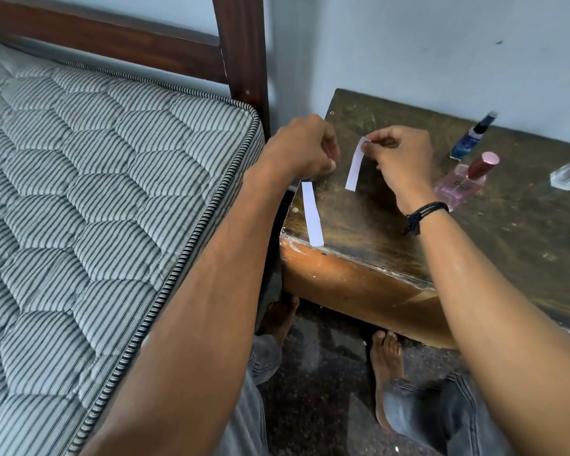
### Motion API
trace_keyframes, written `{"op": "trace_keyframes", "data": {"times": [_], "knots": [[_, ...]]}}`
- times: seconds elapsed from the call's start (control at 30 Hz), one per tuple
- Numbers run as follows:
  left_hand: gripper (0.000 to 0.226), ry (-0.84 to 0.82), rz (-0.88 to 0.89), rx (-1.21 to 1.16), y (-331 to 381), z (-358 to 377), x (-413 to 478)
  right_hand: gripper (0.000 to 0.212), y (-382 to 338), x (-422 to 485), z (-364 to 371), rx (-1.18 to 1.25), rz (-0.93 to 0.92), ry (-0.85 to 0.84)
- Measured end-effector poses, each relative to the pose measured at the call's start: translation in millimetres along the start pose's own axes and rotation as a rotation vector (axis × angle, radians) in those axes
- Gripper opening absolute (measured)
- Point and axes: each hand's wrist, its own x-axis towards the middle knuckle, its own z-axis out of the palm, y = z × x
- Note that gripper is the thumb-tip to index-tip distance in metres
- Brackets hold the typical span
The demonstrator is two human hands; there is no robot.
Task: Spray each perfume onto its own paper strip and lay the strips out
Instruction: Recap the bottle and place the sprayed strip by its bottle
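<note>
Paper strip [356, 164] hangs from the right hand [400, 159], pinched by its top end, long axis running down and slightly toward the person, lower end just above the tabletop [392, 232]. A second strip [312, 213] lies flat below the left hand [305, 148], whose fingers are curled together; whether they hold anything I cannot tell. Three perfume bottles [464, 185] stand just beyond the right hand, so that hand looks nearer for reaching one.

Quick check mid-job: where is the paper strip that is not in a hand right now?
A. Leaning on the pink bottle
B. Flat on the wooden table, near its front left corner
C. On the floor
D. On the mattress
B: the loose strip lies flat on the wooden table by its front left corner, while the right hand pinches the other strip.
</note>
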Motion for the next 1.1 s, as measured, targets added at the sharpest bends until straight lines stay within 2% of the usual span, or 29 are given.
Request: {"op": "trace_keyframes", "data": {"times": [0.3, 0.47, 0.73, 0.93, 1.1], "knots": [[0.01, 0.083, -0.09, -0.094, -4.2, 25.5, 8.7, 0.016, -4.6, 29.6, 10.5, -0.026, 0.059, 0.002], [0.02, 0.118, -0.083, -0.074, 3.4, 31.8, 7.8, 0.017, -7.9, 39.8, 10.2, -0.063, 0.115, 0.032], [0.023, 0.184, -0.091, -0.036, 9.1, 37.7, 4.2, 0.009, -10.2, 45.7, 13.9, -0.11, 0.141, 0.048], [0.026, 0.218, -0.12, 0.055, 16.9, 45.4, 0.5, 0.01, -6.7, 46.5, 15.2, -0.097, 0.16, 0.069], [0.025, 0.223, -0.146, 0.033, 18.2, 46.1, 0.8, 0.012, -3.7, 47.4, 18.3, -0.125, 0.157, 0.094]]}}
